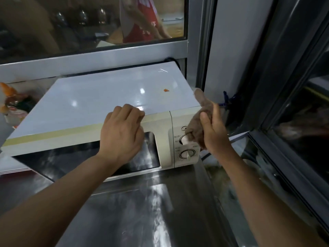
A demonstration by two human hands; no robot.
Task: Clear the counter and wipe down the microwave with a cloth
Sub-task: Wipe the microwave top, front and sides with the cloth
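A steel table (160,211) runs beneath a glass window (89,24) in a grey frame. The white microwave (106,97) sits on the table against that window, an orange spot (166,90) on its top and two dials at its right front. Left of the microwave stand blurred bottles (12,102). The left hand (122,132) rests on the microwave's front top edge, fingers loosely curled, holding nothing. At its right corner, the right hand (213,134) grips a brown cloth (201,111), fingers wrapped round it.

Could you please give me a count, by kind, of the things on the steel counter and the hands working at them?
Microwave: 1
Control knobs on its panel: 2, upper and lower
Brown cloth: 1
Hands: 2, left hand and right hand
Orange spot on the microwave top: 1
Total: 7
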